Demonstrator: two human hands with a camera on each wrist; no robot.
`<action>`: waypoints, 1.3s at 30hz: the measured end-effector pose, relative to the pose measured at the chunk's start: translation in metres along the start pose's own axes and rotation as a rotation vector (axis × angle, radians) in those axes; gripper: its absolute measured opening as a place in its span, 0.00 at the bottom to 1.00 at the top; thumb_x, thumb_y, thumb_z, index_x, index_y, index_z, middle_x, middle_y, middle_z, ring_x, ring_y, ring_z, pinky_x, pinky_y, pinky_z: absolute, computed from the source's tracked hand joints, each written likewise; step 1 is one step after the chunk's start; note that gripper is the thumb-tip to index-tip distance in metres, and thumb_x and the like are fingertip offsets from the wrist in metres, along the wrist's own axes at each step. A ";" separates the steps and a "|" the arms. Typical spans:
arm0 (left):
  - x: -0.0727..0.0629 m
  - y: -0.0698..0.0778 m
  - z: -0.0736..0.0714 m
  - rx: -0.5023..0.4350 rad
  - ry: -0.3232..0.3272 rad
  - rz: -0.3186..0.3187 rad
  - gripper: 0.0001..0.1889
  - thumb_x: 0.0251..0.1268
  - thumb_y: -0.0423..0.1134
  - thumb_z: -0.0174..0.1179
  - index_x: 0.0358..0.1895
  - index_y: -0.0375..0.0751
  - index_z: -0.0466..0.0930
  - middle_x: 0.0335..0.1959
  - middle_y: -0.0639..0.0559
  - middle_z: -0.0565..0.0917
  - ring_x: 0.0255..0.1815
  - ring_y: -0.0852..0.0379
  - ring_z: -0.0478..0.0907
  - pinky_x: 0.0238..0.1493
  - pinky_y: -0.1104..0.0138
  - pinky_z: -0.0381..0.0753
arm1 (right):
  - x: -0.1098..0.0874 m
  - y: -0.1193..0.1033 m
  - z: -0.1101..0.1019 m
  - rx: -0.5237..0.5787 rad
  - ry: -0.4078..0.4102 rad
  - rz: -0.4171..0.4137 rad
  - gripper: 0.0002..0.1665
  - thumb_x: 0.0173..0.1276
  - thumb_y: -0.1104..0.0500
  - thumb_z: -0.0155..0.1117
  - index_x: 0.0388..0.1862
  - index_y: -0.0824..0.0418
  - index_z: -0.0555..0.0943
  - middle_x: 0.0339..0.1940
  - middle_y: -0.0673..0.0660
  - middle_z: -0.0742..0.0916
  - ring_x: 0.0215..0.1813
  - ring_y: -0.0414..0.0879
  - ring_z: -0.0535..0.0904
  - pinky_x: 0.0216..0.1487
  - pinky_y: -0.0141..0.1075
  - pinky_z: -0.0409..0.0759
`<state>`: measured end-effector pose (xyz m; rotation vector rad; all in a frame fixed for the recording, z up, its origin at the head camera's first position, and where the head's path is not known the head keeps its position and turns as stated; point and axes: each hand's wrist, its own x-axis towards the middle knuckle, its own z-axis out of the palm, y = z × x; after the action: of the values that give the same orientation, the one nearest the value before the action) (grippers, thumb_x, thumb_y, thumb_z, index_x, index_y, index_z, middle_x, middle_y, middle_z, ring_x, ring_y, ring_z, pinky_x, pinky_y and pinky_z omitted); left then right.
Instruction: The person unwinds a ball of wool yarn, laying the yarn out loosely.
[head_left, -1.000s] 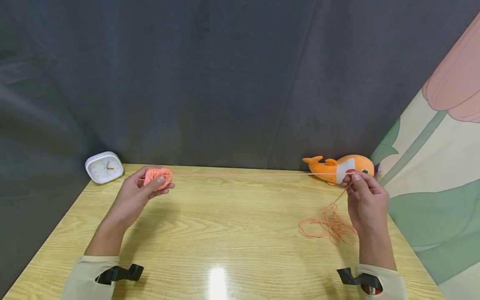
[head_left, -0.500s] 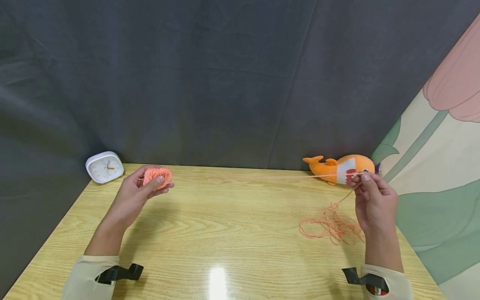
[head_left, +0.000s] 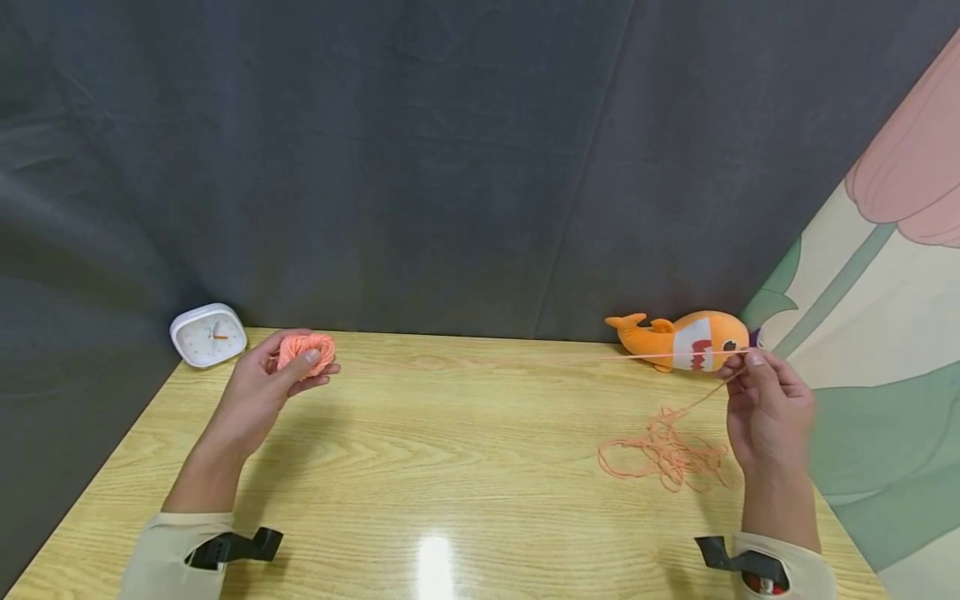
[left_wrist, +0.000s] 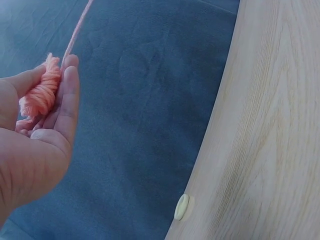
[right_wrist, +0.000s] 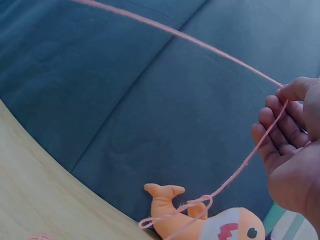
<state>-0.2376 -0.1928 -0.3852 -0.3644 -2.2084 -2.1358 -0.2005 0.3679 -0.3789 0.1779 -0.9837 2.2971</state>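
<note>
My left hand point(head_left: 258, 383) holds a small wound ball of coral yarn point(head_left: 307, 353), the thumb pressed on its front and the fingers behind it. From that ball a yarn strand point(right_wrist: 180, 34) runs taut across to my right hand point(head_left: 772, 417). There the thumb and index finger pinch it. Below the pinch, the strand slopes down to a loose tangle of yarn point(head_left: 671, 457) on the table. In the left wrist view the wound ball point(left_wrist: 42, 92) sits between thumb and fingers, with the strand leaving upward past the fingertips.
A white clock point(head_left: 208, 335) stands at the table's back left corner. An orange plush shark point(head_left: 651, 340) lies at the back right, behind the right hand. A dark curtain point(head_left: 420, 167) hangs along the back of the wooden table point(head_left: 465, 450); a flower-patterned cloth point(head_left: 885, 333) is at the right.
My right hand has moved to the right, drawing the pinched strand along past the plush shark's face. The left hand has shifted slightly left with the wound ball.
</note>
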 end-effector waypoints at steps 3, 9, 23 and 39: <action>0.000 0.000 -0.001 -0.006 0.003 -0.003 0.16 0.76 0.40 0.62 0.61 0.41 0.73 0.49 0.58 0.86 0.46 0.64 0.90 0.52 0.74 0.86 | 0.002 -0.002 -0.002 0.046 0.008 -0.019 0.07 0.74 0.76 0.56 0.39 0.82 0.81 0.28 0.66 0.86 0.30 0.53 0.84 0.35 0.36 0.88; 0.000 -0.001 -0.003 -0.027 0.011 -0.014 0.16 0.76 0.40 0.62 0.60 0.42 0.73 0.49 0.57 0.85 0.47 0.64 0.90 0.52 0.74 0.86 | 0.003 -0.005 -0.006 0.081 0.029 -0.040 0.07 0.73 0.77 0.56 0.39 0.84 0.80 0.29 0.69 0.86 0.29 0.55 0.83 0.34 0.38 0.87; 0.000 0.000 -0.004 -0.063 0.018 -0.023 0.16 0.76 0.40 0.62 0.60 0.43 0.72 0.50 0.55 0.83 0.47 0.65 0.90 0.52 0.75 0.85 | 0.009 -0.021 -0.020 0.093 0.145 -0.107 0.06 0.72 0.77 0.60 0.37 0.84 0.79 0.26 0.69 0.85 0.26 0.56 0.81 0.31 0.38 0.87; -0.001 0.002 -0.008 -0.276 0.001 -0.033 0.15 0.76 0.37 0.60 0.60 0.42 0.73 0.52 0.54 0.83 0.47 0.62 0.90 0.52 0.71 0.87 | 0.011 -0.032 -0.031 0.128 0.221 -0.099 0.05 0.71 0.77 0.60 0.38 0.84 0.78 0.26 0.70 0.85 0.25 0.57 0.80 0.29 0.40 0.87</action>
<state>-0.2374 -0.2013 -0.3828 -0.3390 -1.9324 -2.4627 -0.1871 0.4117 -0.3776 0.0236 -0.7016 2.2335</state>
